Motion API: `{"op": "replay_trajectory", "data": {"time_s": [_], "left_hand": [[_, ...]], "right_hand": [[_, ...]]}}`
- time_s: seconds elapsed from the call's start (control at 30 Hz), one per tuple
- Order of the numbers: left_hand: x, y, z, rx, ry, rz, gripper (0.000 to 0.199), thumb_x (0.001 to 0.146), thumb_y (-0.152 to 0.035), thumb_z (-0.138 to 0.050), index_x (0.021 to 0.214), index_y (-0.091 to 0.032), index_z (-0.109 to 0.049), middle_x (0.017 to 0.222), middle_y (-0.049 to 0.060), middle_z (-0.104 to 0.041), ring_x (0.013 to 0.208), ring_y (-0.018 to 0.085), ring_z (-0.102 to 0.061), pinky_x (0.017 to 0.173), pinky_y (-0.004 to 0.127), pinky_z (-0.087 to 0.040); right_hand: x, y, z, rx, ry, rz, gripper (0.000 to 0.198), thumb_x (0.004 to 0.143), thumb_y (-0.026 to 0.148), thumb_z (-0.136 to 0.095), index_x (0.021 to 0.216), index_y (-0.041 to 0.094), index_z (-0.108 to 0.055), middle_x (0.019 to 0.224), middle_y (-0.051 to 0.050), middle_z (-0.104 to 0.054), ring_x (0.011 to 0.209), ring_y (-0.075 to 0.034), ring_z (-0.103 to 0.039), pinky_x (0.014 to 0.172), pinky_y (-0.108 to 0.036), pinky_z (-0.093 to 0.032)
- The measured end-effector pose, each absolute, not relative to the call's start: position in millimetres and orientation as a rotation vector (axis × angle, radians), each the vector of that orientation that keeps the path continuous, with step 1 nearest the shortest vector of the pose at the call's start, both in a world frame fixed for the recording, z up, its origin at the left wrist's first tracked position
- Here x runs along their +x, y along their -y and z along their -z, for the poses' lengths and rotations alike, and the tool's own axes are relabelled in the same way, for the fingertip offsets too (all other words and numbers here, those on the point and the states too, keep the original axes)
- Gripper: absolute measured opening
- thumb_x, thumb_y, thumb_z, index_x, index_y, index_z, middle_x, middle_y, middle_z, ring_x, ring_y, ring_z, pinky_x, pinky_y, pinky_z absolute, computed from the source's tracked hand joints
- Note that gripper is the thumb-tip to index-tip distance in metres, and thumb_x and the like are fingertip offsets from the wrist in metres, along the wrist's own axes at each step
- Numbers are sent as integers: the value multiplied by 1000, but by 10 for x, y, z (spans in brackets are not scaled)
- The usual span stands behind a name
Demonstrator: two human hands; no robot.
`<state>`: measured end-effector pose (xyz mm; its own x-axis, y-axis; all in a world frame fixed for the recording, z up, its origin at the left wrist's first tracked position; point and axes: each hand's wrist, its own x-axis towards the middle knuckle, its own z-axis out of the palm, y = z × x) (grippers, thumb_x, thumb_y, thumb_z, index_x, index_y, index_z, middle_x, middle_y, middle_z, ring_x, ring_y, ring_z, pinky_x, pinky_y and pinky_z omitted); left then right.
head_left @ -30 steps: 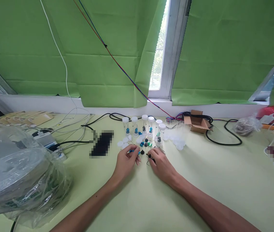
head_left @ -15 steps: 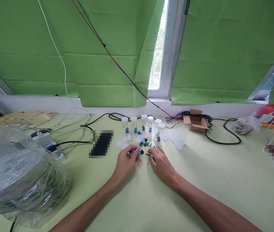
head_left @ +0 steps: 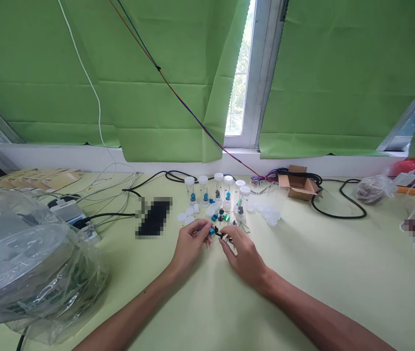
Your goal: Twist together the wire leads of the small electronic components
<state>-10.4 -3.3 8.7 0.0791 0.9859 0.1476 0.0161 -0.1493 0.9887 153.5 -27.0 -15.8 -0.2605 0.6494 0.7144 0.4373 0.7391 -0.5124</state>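
Note:
My left hand [head_left: 191, 246] is closed on a small shiny blue part [head_left: 212, 231] between thumb and fingertips. From the right, my right hand [head_left: 244, 252] pinches a small black piece [head_left: 220, 236], held close against the blue part's end; whether they touch I cannot tell. Just beyond the hands lie small green parts [head_left: 227, 218], a black knob-like part [head_left: 221, 218] and a thin bent metal key [head_left: 244, 227]. Behind these stand several clear vials with white caps [head_left: 218, 176], some with blue or dark parts inside. Loose white lids [head_left: 181, 217] lie left of the small parts.
Clear empty-looking cups [head_left: 271, 219] stand right of the vials, with an open cardboard box [head_left: 298, 185] behind. A large plastic-wrapped bundle [head_left: 35, 263] fills the left side. Black cable [head_left: 339, 216] loops at right; a pixelated dark object [head_left: 153, 217] lies left.
My right hand has lifted the black piece and moved it left to the blue part. The bent key, hidden before, now shows behind my right hand. My left hand is nearly still.

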Motion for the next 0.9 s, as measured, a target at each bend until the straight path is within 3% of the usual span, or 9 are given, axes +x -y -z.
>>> {"op": "replay_trajectory", "data": {"time_s": [0.9], "left_hand": [[-69,78,-107,1340,-968,-1196,23,78,-35,-68,92,-16,-66,70,1,-67,61,16,-64,67,32,-56]], "right_hand": [[1551,244,211,-883,1869,-254,23,91,10,-48,111,22,-51,101,-8,-62,93,-21,-62,80,-35,-52]]}}
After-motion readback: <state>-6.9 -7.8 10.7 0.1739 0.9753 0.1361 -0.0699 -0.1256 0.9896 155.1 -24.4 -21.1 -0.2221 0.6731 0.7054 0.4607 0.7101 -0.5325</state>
